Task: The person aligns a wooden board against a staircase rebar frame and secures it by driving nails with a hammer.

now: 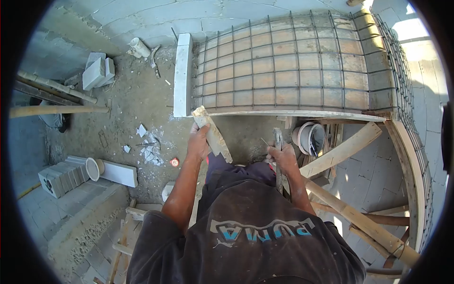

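Note:
My left hand [201,141] is closed around a short, rough-edged wooden board [213,135], tilted in front of my lap. The board's upper end is close to the lower end of a white block [182,78] at the left of the rebar grid; I cannot tell whether they touch. My right hand [283,158] is closed around a narrow, grey, worn wooden upright [278,136], which shows above and below the fingers. A thin nail-like sliver [264,141] sticks out beside those fingers; its lower end is hidden.
A rebar grid [286,66] lies over a sloping wooden form ahead, with another stepping down at right. Bamboo props [362,225] and a plank [343,149] brace it. Buckets [309,137] stand beside my right hand. White blocks [99,71] and broken chips [152,150] lie left.

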`<state>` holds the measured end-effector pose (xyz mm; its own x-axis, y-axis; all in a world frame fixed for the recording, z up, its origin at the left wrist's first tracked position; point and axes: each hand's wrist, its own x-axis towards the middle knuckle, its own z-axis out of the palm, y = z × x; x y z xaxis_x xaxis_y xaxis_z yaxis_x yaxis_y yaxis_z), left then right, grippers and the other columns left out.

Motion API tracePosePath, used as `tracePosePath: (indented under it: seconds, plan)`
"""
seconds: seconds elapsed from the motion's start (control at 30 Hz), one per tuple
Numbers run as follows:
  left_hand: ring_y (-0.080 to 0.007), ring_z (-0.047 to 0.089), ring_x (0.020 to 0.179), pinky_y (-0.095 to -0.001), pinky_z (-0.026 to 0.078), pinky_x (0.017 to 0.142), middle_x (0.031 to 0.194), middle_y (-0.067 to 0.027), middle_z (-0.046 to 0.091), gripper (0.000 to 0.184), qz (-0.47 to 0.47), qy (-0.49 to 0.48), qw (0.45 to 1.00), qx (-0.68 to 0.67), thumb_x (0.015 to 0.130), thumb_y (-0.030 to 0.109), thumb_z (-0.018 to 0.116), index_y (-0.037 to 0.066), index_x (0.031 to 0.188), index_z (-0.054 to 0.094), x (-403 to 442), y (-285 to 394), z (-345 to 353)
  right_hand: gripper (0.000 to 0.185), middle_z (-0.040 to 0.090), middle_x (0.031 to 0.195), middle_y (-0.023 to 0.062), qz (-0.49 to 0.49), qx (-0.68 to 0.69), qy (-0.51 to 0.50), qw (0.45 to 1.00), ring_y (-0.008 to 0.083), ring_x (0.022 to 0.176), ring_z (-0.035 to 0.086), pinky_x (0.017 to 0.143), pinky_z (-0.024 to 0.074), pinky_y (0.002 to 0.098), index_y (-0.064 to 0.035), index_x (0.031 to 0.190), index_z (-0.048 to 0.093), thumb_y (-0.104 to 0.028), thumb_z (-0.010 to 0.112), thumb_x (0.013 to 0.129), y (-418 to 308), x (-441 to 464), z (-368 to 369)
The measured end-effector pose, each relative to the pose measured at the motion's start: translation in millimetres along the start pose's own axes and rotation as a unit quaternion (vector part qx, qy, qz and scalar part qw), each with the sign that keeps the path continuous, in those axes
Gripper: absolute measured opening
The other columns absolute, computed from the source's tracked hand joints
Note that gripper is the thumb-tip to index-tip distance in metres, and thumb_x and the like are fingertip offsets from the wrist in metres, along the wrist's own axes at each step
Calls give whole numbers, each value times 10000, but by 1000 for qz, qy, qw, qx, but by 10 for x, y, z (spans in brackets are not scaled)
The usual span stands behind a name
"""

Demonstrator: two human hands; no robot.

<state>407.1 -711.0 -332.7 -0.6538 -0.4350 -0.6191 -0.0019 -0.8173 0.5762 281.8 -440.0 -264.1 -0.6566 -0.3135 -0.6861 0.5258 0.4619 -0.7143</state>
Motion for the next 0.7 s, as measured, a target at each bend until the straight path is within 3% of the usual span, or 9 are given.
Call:
tracePosePath:
  seconds: [0.1, 0.27, 0.37, 0.57, 0.63, 0.7]
  plan:
    - [-172, 616, 996, -345, 527, 857, 1114, -42, 616, 342, -29, 21, 995, 89, 936, 86, 585, 85, 1271, 516, 125, -22, -78, 217, 635, 716, 57, 10, -7, 43, 999, 119, 575, 603, 524, 501, 249, 34, 1051, 614, -103, 649, 886, -63, -23, 32]
    - [-143, 591, 957, -330, 509, 815, 1100, -25, 610, 431, -37, 25, 961, 272, 906, 175, 654, 87, 1295, 492, 174, -50, 15, 154, 613, 773, 28, 30, 124, 139, 982, 113, 596, 605, 521, 512, 257, -12, 1034, 608, -114, 619, 919, 51, 27, -41]
    - [-208, 628, 954, -348, 479, 848, 1081, -122, 661, 437, -19, 20, 935, 354, 888, 204, 662, -34, 1234, 539, 291, -167, -26, 139, 605, 769, 20, 49, 187, 177, 965, 107, 584, 593, 510, 506, 258, -29, 1028, 596, -118, 618, 924, 169, 24, -73]
    - [-322, 635, 953, -398, 467, 883, 1072, -210, 663, 496, -1, -55, 854, 517, 870, 275, 656, -72, 1211, 556, 459, -300, 58, 90, 587, 758, 4, 94, 310, 210, 922, 97, 591, 575, 490, 486, 252, -83, 986, 577, -132, 618, 924, 522, -12, -157]
    - [-192, 581, 828, -323, 471, 738, 946, -107, 615, 369, 38, -70, 798, 598, 879, 210, 656, -9, 1155, 548, 601, -471, -5, 79, 586, 759, 2, 101, 353, 218, 904, 95, 600, 573, 486, 480, 251, -100, 969, 572, -139, 621, 920, 728, 9, -219]
    - [-188, 580, 780, -328, 479, 701, 876, -95, 608, 314, 49, -123, 749, 649, 859, 169, 662, -2, 1099, 554, 597, -483, 179, 83, 586, 758, 0, 86, 401, 238, 880, 98, 599, 572, 483, 479, 254, -105, 970, 571, -142, 622, 917, 1001, 30, -304]
